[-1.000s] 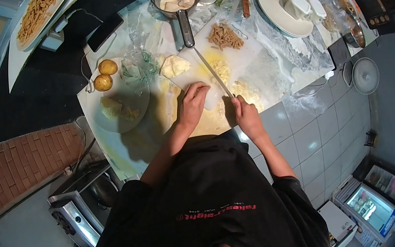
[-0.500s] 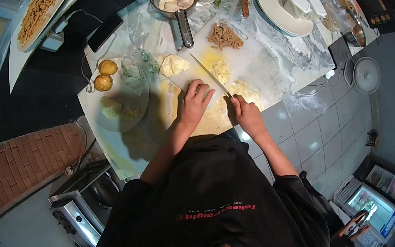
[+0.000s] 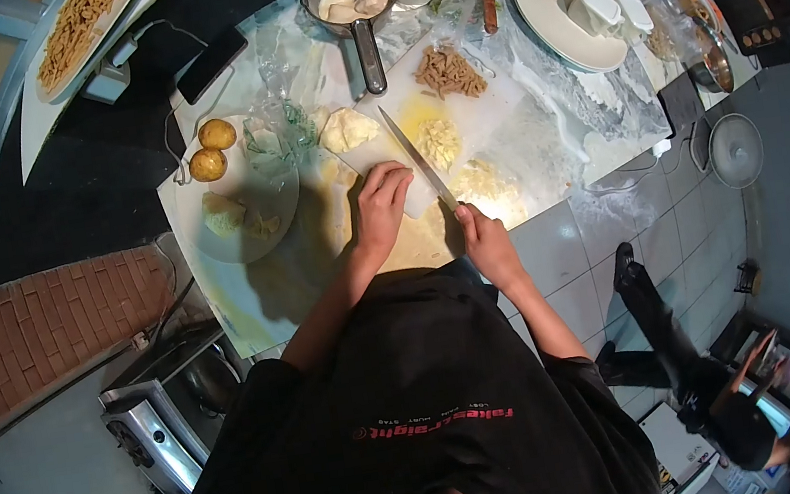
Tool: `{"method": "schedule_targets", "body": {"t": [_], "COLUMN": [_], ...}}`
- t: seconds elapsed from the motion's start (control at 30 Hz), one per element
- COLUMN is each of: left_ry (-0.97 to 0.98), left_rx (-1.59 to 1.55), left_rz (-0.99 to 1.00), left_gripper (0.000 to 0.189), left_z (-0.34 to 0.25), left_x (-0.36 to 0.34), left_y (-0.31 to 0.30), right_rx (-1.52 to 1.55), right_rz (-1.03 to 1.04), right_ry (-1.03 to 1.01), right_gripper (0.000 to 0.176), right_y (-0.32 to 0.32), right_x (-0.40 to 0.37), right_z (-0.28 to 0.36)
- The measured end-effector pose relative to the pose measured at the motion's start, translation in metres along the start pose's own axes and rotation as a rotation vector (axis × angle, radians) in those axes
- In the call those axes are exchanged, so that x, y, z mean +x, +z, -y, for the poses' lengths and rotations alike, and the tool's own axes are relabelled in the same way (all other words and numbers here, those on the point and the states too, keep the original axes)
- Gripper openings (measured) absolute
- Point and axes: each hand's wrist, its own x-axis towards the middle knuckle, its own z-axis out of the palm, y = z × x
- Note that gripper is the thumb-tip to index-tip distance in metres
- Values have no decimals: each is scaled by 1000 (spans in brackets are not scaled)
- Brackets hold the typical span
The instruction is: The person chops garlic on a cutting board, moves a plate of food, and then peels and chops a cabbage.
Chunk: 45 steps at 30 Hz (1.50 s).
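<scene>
My right hand [image 3: 489, 246] grips the handle of a long kitchen knife [image 3: 420, 156], its blade slanting up and left across the white cutting board [image 3: 390, 152]. Left of the blade, my left hand [image 3: 384, 210] rests low on the board with fingers bent and pressed together; anything beneath them is hidden. Finely chopped pale yellow food [image 3: 439, 143] lies right beside the blade, and more yellow bits [image 3: 487, 183] are spread nearer my right hand. A pale yellow lump [image 3: 348, 130] sits at the board's left edge. Brown strips [image 3: 449, 72] are heaped farther back.
On the left, a plate [image 3: 259, 248] bears peelings, near two brown-skinned potatoes [image 3: 212, 149]. A saucepan [image 3: 370, 58] with pale chunks stands at the back. Far right are a white plate [image 3: 553, 38] and white containers [image 3: 595, 1]. Another person [image 3: 696, 376] is behind on the right.
My right hand and the knife handle have moved slightly down, away from the yellow pile. My left hand has shifted a little left, its fingers closer together. The other person has stepped farther into view.
</scene>
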Motion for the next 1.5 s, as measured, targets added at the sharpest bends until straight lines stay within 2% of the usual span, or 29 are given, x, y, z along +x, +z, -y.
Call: {"method": "schedule_targets", "body": {"t": [0.3, 1.0, 1.07, 1.4, 1.47, 1.5], "left_ry": [20, 14, -4, -13, 91, 78], "left_rx": [-16, -15, -22, -26, 119, 97], "left_rz": [-4, 15, 18, 4, 17, 19], "left_gripper": [7, 8, 8, 8, 9, 10], "left_z": [4, 11, 10, 7, 12, 11], "left_x": [-1, -2, -2, 2, 2, 3], "left_y": [-2, -3, -1, -4, -4, -4], "right_rx": [34, -192, -318, -281, -200, -200], "right_rz": [-27, -30, -47, -113, -100, -104], "right_ry": [26, 31, 67, 87, 51, 57], "right_gripper": [41, 41, 40, 39, 40, 40], "right_y": [18, 35, 32, 15, 14, 12], "right_x": [-5, 3, 6, 6, 7, 7], "right_z": [8, 15, 22, 10, 2, 3]}}
